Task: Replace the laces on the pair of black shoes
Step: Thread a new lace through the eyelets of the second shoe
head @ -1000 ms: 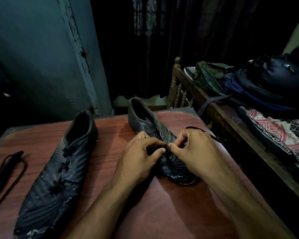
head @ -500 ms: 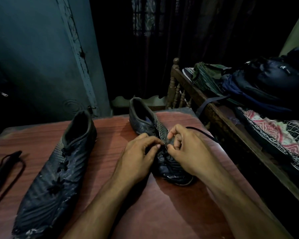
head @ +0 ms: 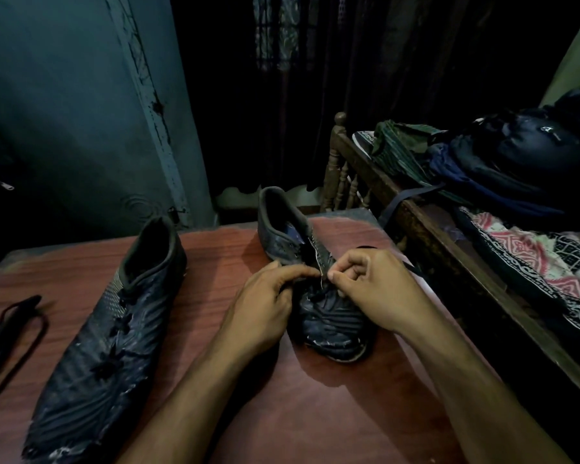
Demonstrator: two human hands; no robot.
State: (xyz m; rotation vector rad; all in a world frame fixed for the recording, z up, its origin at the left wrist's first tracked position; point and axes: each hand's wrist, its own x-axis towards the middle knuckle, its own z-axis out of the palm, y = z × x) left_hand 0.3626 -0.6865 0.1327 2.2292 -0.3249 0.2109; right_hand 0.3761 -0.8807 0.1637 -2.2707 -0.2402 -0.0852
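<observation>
Two black shoes lie on a reddish wooden table (head: 315,413). The left shoe (head: 111,333) stretches along the table's left half, toe towards me, untouched. The right shoe (head: 318,306) sits at the middle with both hands over its lace area. My left hand (head: 265,309) holds the shoe's upper edge with curled fingers and thumb. My right hand (head: 375,289) pinches a black lace (head: 416,269) at the eyelets; the lace trails off behind that hand. What the fingertips hold at the eyelets is partly hidden.
A loose black lace (head: 10,333) lies looped at the table's left edge. A wooden bed frame (head: 426,242) runs close along the table's right side, with a patterned sheet, folded cloth and a dark backpack (head: 516,155) on it. A teal wall stands behind.
My right hand has pulled in closer to the eyelets, with its fingers curled tighter on the lace. My left hand stays on the shoe. The shoe has barely shifted.
</observation>
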